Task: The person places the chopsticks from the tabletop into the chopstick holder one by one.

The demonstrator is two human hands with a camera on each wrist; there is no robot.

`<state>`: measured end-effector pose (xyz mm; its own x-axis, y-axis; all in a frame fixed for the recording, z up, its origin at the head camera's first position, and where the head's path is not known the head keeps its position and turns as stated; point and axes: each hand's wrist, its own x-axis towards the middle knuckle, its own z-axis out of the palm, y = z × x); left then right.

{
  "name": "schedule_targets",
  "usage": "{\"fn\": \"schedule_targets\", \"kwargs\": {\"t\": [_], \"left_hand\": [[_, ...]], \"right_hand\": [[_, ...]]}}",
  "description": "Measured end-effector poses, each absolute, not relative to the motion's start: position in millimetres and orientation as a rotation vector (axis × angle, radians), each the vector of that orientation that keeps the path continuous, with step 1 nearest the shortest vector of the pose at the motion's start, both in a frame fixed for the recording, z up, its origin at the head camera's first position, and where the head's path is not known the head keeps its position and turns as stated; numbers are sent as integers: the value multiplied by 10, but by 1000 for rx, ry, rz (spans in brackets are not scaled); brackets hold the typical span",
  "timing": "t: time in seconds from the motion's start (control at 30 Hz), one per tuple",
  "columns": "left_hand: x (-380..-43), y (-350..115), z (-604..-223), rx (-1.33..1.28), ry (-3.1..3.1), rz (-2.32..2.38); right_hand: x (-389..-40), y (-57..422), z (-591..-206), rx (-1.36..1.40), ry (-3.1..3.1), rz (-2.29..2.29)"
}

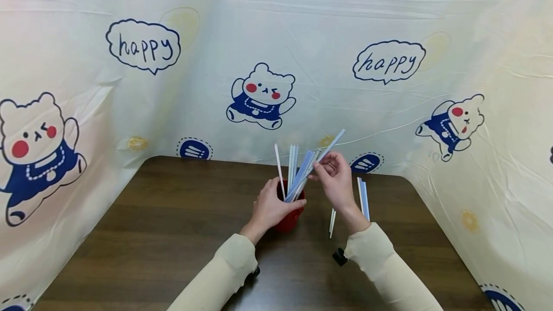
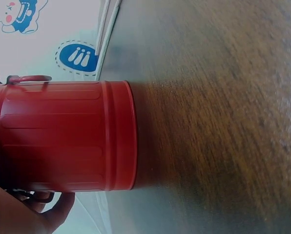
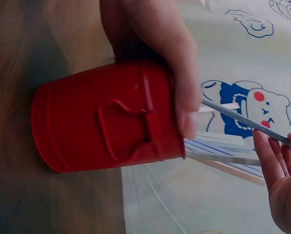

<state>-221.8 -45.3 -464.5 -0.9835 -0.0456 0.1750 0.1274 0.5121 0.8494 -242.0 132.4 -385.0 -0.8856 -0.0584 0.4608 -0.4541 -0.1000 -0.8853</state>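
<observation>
A small red pail (image 1: 286, 224) with wire side handles stands on the table, as the left wrist view shows. My left hand (image 1: 271, 205) grips it round the upper part, thumb along the rim in the right wrist view. Several blue and white straws (image 1: 293, 164) stick up out of the pail, leaning different ways. Just right of them, my right hand (image 1: 334, 179) pinches a pale blue straw (image 3: 243, 118) between thumb and fingers. That straw slants from the pail's mouth up to the right, its lower end hidden behind the rim and thumb.
On the table (image 1: 181, 224), right of the pail, blue and white straws (image 1: 365, 198) lie partly behind the right forearm. Short ends of white straws (image 1: 331, 224) show left of that wrist. A printed curtain (image 1: 259, 23) hangs round the table's far edge and sides.
</observation>
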Motion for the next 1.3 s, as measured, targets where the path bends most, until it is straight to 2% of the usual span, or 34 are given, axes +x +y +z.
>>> {"fn": "schedule_targets", "kwargs": {"t": [1.3], "left_hand": [[-2196, -454, -4636, -77, -2572, -1504]], "right_hand": [[-2405, 1237, -4128, 554, -2191, 1817]]}}
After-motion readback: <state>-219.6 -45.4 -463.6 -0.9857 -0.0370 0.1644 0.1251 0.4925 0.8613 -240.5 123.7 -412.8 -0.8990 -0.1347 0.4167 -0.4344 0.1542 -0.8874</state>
